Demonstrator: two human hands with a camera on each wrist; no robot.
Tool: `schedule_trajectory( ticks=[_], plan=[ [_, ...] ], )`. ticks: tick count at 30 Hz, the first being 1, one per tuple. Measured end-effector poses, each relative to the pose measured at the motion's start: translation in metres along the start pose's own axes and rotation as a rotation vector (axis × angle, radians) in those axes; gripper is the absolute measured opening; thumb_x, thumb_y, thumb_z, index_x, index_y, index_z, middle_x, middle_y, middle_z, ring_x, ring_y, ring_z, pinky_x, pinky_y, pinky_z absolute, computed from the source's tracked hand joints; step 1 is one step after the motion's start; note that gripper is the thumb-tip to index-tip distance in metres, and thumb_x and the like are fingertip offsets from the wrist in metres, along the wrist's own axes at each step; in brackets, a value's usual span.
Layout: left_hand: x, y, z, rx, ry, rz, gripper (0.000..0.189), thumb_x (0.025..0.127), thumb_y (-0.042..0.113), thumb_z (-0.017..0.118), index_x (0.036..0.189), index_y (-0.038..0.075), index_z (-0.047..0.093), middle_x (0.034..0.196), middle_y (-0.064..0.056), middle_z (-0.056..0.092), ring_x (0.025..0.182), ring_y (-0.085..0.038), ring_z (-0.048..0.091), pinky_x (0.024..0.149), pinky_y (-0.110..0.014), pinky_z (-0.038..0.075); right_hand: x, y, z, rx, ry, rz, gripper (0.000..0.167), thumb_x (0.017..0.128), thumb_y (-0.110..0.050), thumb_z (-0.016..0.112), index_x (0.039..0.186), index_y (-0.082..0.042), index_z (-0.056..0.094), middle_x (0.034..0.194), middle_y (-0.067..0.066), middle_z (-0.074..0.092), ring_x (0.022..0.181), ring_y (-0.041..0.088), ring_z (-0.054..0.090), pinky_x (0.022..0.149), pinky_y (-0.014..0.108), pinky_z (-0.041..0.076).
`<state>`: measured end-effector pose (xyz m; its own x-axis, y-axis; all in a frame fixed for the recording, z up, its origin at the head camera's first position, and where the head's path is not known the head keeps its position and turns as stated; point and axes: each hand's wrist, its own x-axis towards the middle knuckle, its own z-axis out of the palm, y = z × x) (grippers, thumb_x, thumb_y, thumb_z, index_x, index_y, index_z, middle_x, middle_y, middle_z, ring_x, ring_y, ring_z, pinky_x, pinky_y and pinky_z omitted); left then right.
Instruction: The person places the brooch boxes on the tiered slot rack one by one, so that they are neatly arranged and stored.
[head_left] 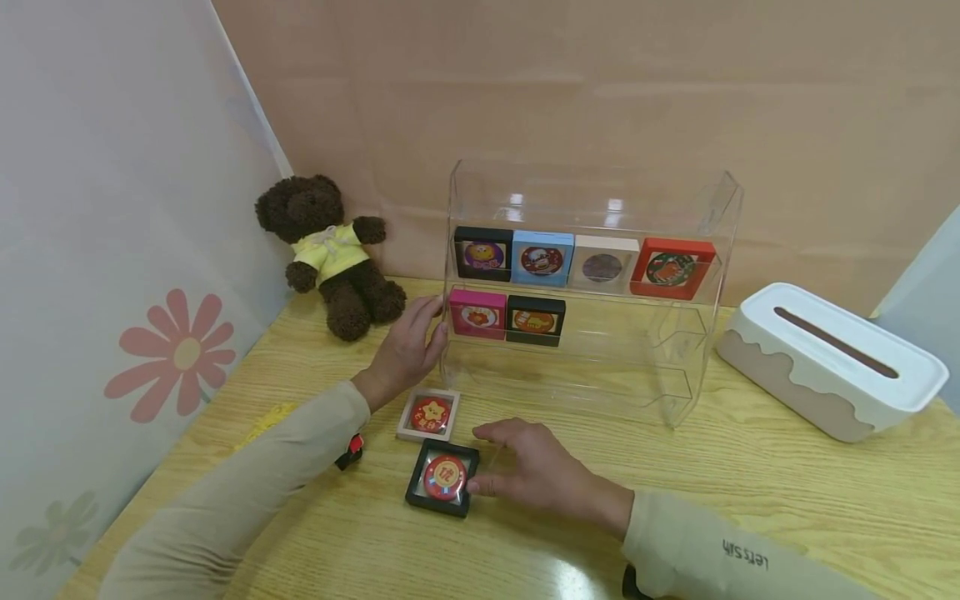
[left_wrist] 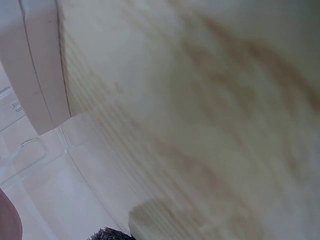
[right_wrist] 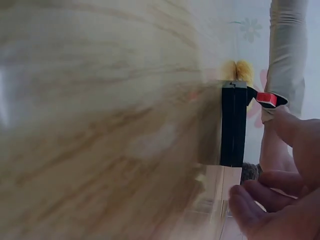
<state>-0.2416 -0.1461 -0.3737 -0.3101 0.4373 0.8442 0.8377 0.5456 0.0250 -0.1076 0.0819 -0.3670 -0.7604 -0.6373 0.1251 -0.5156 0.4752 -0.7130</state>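
My left hand [head_left: 405, 350] rests against the left side of a clear acrylic display rack [head_left: 622, 354], its fingertips at the panel's edge. On the table in front of the rack lie a cream square display case [head_left: 404, 426] with a red star badge and a black square display case [head_left: 417, 482] with a round red badge. My right hand [head_left: 551, 471] hovers at the black case's right side, thumb close to its edge, fingers loosely bent. The right wrist view shows the black case [right_wrist: 233, 127] edge-on, with a gap between it and the fingertips [right_wrist: 240, 200].
The upper shelf holds black, light blue [head_left: 543, 237], cream and red [head_left: 678, 247] cases; below stand a pink case [head_left: 478, 298] and another black one. A brown teddy bear [head_left: 348, 304] sits at the left, a tissue box [head_left: 832, 358] at the right. Something yellow [head_left: 266, 423] lies behind the left sleeve.
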Motion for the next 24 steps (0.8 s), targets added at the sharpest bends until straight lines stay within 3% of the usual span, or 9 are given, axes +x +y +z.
schedule_trajectory(
  ticks=[7,18,24],
  plan=[
    [0.001,0.001,-0.001,-0.001,-0.006,-0.002,0.038,0.1,0.015,0.042,0.122,-0.014,0.05,0.109,-0.024,0.053,0.093,-0.032,0.059,0.081,-0.037,0.052,0.002,-0.002,0.005,-0.149,-0.078,-0.002,0.069,0.077,-0.043,0.077,0.122,0.006,0.059,0.119,0.013,0.061,0.11,0.024,0.055,0.095,0.039,0.044],
    [-0.001,0.0,-0.001,-0.006,-0.013,-0.005,0.039,0.101,0.017,0.04,0.121,-0.015,0.05,0.11,-0.024,0.052,0.095,-0.032,0.058,0.081,-0.038,0.052,0.005,-0.005,0.011,-0.246,-0.097,0.026,0.071,0.076,-0.047,0.077,0.122,0.004,0.059,0.117,0.011,0.06,0.105,0.02,0.052,0.091,0.036,0.046],
    [0.001,0.001,-0.002,-0.01,-0.016,-0.006,0.04,0.101,0.017,0.04,0.12,-0.016,0.05,0.11,-0.025,0.053,0.094,-0.032,0.059,0.08,-0.038,0.052,0.003,-0.005,0.011,-0.221,-0.087,0.043,0.065,0.073,-0.043,0.079,0.118,0.001,0.062,0.112,0.006,0.06,0.102,0.017,0.052,0.089,0.035,0.046]
  ],
)
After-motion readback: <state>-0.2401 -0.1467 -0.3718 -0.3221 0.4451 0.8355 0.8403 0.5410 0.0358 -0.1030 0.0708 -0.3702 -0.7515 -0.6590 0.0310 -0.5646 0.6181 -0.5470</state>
